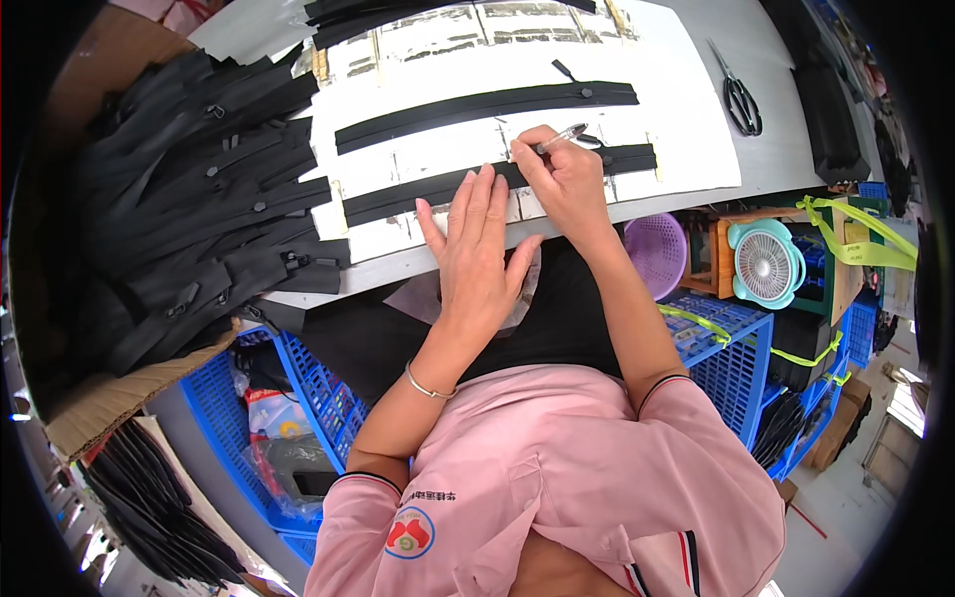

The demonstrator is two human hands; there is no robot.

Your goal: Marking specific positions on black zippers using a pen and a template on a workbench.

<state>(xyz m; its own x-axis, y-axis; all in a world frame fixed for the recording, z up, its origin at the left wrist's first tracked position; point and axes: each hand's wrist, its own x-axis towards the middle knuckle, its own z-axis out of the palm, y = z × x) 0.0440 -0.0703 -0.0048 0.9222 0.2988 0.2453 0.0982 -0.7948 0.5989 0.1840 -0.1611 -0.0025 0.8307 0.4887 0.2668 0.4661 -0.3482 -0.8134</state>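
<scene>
A black zipper (398,202) lies lengthwise across a white board (686,109) marked with dark lines. My left hand (472,264) rests flat on this zipper, fingers stretched out and thumb apart. Pinched in my right hand (572,189) is a pen (569,134), with its tip hidden by the fingers, close to the zipper's upper edge. Farther off on the board lies a second black zipper (468,109), its pull turned up near the right end. Neither hand touches that one.
Many loose black zippers (189,169) are heaped at the left. Black-handled scissors (739,99) lie to the right of the board. Below the table edge are blue crates (721,383), a purple basket (657,254) and a small turquoise fan (766,264). More black strips (398,12) sit at the far edge.
</scene>
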